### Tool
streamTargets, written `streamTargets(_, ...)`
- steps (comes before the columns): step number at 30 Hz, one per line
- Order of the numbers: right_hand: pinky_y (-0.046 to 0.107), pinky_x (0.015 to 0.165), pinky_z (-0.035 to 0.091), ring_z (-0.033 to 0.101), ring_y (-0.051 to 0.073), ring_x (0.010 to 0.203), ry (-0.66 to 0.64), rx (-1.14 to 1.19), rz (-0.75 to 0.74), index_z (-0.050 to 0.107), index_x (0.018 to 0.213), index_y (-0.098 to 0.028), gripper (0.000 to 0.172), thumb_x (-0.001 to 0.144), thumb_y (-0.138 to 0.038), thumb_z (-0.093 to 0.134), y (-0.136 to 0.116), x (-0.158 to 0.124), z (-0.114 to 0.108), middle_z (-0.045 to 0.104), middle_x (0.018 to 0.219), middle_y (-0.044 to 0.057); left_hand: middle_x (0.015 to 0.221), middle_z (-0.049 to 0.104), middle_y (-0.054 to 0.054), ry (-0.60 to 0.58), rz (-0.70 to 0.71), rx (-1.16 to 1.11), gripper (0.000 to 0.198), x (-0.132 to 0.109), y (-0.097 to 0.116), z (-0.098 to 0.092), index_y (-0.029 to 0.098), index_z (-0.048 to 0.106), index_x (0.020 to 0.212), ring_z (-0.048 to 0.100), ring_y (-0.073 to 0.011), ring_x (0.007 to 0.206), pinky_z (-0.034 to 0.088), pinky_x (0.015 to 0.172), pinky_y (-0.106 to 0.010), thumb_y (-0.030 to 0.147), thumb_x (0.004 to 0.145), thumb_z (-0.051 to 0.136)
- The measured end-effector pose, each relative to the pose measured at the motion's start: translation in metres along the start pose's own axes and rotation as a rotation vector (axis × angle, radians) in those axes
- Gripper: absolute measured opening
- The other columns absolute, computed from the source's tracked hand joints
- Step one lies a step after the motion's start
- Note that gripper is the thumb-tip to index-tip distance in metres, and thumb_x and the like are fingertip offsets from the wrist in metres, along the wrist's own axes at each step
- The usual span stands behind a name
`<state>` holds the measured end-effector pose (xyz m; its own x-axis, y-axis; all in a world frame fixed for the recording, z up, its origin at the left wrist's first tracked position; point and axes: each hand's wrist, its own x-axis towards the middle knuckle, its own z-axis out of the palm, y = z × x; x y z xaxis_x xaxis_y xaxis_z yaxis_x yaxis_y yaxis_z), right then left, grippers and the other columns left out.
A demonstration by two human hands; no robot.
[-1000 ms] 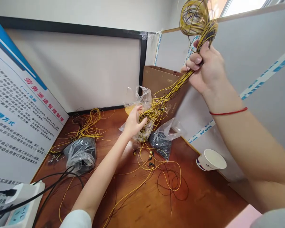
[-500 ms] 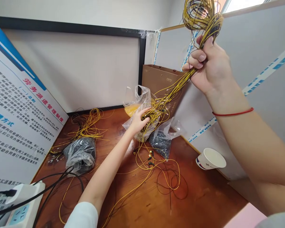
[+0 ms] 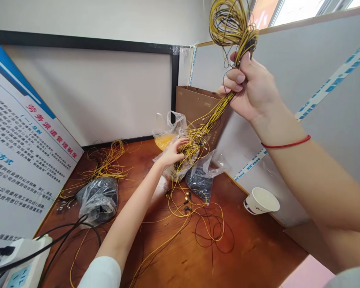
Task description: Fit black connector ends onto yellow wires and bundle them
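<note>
Head: right hand (image 3: 252, 90) grip pinching one yellow wire bundle (image 3: 231, 28); left hand (image 3: 171, 155) grip spread on it.

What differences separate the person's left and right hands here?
The right hand is raised and closed around the yellow wire bundle; the left hand is low and open against it. The right wrist has a red string; the left arm, a white sleeve. Both touch the wires.
</note>
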<state>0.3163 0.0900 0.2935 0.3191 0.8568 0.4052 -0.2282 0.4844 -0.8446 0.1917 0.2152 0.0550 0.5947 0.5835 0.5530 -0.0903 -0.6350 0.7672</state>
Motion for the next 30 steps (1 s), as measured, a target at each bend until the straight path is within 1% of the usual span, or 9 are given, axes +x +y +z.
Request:
streamTargets(3, 0.019, 0.049, 0.033, 0.020, 0.005, 0.040, -0.043, 0.003, 0.018, 0.055, 0.072, -0.020, 0.050, 0.108, -0.030, 0.022, 0.000, -0.004, 0.010, 0.024, 0.049, -0.009, 0.129, 0.066, -0.010, -0.094, -0.006, 0.103, 0.062, 0.002, 0.003, 0.015, 0.016, 0.063, 0.121, 0.059, -0.0281, 0.120, 0.044, 0.106, -0.041, 0.013, 0.059, 0.069)
streamTargets(7, 0.019, 0.046, 0.035, 0.022, 0.005, 0.040, -0.060, -0.022, -0.058, 0.055, 0.070, -0.019, 0.052, 0.109, -0.029, 0.021, -0.015, -0.008, 0.015, 0.023, 0.048, -0.009, 0.109, 0.071, -0.010, -0.074, -0.013, 0.268, 0.031, 0.002, 0.006, 0.025, 0.017, 0.066, 0.103, 0.062, -0.0299, 0.108, 0.046, 0.100, -0.047, 0.014, 0.072, 0.065)
streamTargets(9, 0.018, 0.044, 0.034, 0.021, 0.005, 0.039, -0.002, -0.027, -0.178, 0.056, 0.067, -0.020, 0.057, 0.109, -0.027, 0.017, -0.031, -0.008, 0.010, 0.021, 0.047, -0.008, 0.104, 0.070, -0.011, -0.024, -0.010, 0.348, 0.024, 0.001, 0.008, 0.019, 0.016, 0.064, 0.099, 0.061, -0.0298, 0.105, 0.045, 0.097, -0.047, 0.010, 0.077, 0.058)
streamTargets(12, 0.019, 0.044, 0.035, 0.020, 0.005, 0.039, 0.092, -0.047, -0.364, 0.056, 0.059, -0.021, 0.062, 0.108, -0.023, 0.018, -0.053, -0.006, -0.012, 0.020, 0.049, -0.007, 0.108, 0.068, -0.011, 0.064, -0.007, 0.454, 0.030, -0.001, 0.011, 0.000, 0.016, 0.061, 0.105, 0.059, -0.0298, 0.108, 0.043, 0.097, -0.046, 0.006, 0.079, 0.052)
streamTargets(17, 0.022, 0.047, 0.037, 0.017, 0.007, 0.040, 0.092, -0.135, -0.504, 0.062, 0.059, -0.026, 0.037, 0.095, -0.022, 0.060, -0.066, -0.001, -0.050, 0.014, 0.052, -0.008, 0.110, 0.067, -0.011, 0.146, 0.010, 0.569, 0.038, -0.006, 0.019, -0.028, 0.019, 0.059, 0.110, 0.057, -0.0294, 0.109, 0.039, 0.096, -0.043, 0.003, 0.079, 0.046)
streamTargets(21, 0.022, 0.047, 0.035, 0.017, 0.009, 0.041, 0.149, -0.021, -0.481, 0.060, 0.065, -0.026, 0.033, 0.097, -0.027, 0.056, -0.032, -0.003, -0.050, 0.015, 0.053, -0.008, 0.104, 0.068, -0.010, 0.174, 0.001, 0.617, 0.043, -0.012, 0.022, -0.032, 0.020, 0.058, 0.111, 0.058, -0.0283, 0.102, 0.038, 0.095, -0.042, 0.001, 0.076, 0.042)
streamTargets(24, 0.022, 0.050, 0.036, 0.021, 0.010, 0.044, 0.103, 0.004, -0.276, 0.057, 0.073, -0.026, 0.023, 0.093, -0.035, 0.062, 0.025, -0.012, -0.037, 0.022, 0.052, -0.009, 0.104, 0.068, -0.010, 0.156, 0.007, 0.633, 0.046, -0.017, 0.028, -0.028, 0.021, 0.057, 0.112, 0.059, -0.0278, 0.100, 0.040, 0.093, -0.041, 0.001, 0.073, 0.042)
streamTargets(27, 0.024, 0.051, 0.037, 0.026, 0.009, 0.045, 0.025, -0.042, -0.011, 0.056, 0.075, -0.025, 0.023, 0.085, -0.041, 0.069, 0.076, -0.020, -0.026, 0.033, 0.050, -0.009, 0.106, 0.069, -0.008, 0.108, 0.026, 0.644, 0.047, -0.020, 0.037, -0.026, 0.022, 0.057, 0.111, 0.059, -0.0278, 0.102, 0.040, 0.093, -0.041, 0.001, 0.070, 0.045)
streamTargets(30, 0.023, 0.049, 0.035, 0.025, 0.008, 0.043, 0.038, -0.010, 0.019, 0.056, 0.075, -0.024, 0.022, 0.090, -0.038, 0.065, 0.077, -0.013, -0.019, 0.033, 0.050, -0.010, 0.111, 0.068, -0.009, 0.074, 0.033, 0.664, 0.050, -0.024, 0.042, -0.032, 0.020, 0.056, 0.113, 0.057, -0.0279, 0.108, 0.039, 0.096, -0.041, 0.000, 0.069, 0.047)
